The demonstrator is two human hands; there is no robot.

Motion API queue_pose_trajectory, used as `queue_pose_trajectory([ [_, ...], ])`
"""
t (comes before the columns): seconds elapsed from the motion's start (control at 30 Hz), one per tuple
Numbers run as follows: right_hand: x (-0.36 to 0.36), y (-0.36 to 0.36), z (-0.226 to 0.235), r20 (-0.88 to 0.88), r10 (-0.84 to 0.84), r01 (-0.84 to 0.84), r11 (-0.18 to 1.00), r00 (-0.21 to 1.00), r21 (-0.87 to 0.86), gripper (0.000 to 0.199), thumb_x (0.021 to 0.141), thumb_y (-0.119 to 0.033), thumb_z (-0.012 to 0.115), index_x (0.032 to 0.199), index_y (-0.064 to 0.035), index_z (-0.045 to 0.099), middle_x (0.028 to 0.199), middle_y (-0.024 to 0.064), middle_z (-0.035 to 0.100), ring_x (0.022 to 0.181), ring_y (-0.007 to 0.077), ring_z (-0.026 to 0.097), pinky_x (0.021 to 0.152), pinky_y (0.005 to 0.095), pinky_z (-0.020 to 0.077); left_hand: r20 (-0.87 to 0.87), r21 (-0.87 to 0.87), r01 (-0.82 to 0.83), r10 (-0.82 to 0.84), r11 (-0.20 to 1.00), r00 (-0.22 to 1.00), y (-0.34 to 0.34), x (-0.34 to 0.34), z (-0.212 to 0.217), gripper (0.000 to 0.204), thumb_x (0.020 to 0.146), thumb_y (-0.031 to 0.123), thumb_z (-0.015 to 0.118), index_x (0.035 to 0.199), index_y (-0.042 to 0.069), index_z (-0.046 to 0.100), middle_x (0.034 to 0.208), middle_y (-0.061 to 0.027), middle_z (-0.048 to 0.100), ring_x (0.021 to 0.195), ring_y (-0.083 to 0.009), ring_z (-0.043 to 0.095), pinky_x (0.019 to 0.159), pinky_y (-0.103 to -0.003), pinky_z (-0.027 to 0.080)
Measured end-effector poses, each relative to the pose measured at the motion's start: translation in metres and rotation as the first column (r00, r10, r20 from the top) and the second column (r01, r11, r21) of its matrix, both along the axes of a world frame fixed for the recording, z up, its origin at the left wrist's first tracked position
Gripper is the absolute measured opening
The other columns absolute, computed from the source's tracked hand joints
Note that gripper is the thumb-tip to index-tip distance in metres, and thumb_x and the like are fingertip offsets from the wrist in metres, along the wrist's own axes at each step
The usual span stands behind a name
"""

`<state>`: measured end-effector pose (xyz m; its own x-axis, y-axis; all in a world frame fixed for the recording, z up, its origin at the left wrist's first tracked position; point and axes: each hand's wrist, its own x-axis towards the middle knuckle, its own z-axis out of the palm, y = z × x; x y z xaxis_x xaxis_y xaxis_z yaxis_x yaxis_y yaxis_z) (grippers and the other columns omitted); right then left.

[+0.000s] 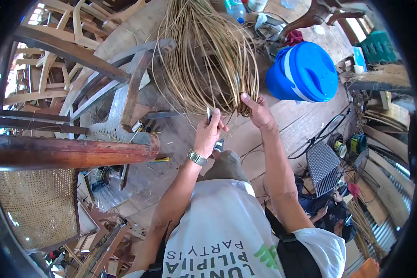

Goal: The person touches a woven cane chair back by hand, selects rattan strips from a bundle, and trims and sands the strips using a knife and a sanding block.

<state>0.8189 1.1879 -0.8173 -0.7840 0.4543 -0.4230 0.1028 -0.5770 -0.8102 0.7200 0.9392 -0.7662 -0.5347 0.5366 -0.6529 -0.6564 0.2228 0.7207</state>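
Floor (306,120): wooden planks, running under everything in view; cables trail across it at right.
Chair frames (55,28): bare wooden frames stacked at upper left, well apart from the hands.
Caned chair (37,204): woven cane panel at lower left, beneath a thick reddish-brown rail (69,152) that crosses the left side.
Rattan bundle (204,55): a large loose coil of pale strands at top centre, spreading from the upper edge down to the hands; its lower loops hang just above both hands.
Blue container (303,72): round, blue with a white band, on the floor right of the bundle, near the right hand but apart from it.
Fan grille (324,167): grey wire mesh on the floor at right.
Right hand (258,111): raised to the bundle's lower right edge, fingers clenched around several strands.
Left hand (208,132): just beside the right hand, below the bundle; fingers closed on a small thin tool or strand end, which cannot be told apart.
Wristwatch (197,157): metal band on the left wrist.
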Motion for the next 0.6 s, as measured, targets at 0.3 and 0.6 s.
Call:
queue_pose_trajectory([
  [0.3, -0.013, -0.008, 0.003, -0.023, -0.037, 0.037, 0.999, 0.999, -0.002, 0.024, 0.122, -0.031, 0.095, 0.133, -0.0099, 0.094, 0.108, -0.0019, 0.091, 0.091, 0.0096, 0.079, 0.081, 0.0326, 0.0592, -0.200, -0.039, -0.053, 0.044, 0.998, 0.979, -0.008, 0.004, -0.003, 0.058, 0.132, 0.059, 0.075, 0.113, 0.005, 0.086, 0.094, -0.0023, 0.086, 0.075, -0.0113, 0.065, 0.070, -0.034, 0.052],
  [0.6, -0.015, -0.013, -0.001, 0.015, -0.037, 0.037, 0.999, 0.999, -0.029, 0.027, 0.123, -0.031, 0.092, 0.139, -0.0097, 0.094, 0.119, -0.0011, 0.092, 0.101, 0.0105, 0.081, 0.091, 0.0340, 0.0637, -0.775, -0.122, -0.528, 0.252, 0.840, 0.580, -0.004, -0.075, 0.047, 0.040, 0.134, 0.037, 0.072, 0.122, -0.001, 0.068, 0.101, -0.0151, 0.072, 0.089, -0.0291, 0.068, 0.088, -0.050, 0.058],
])
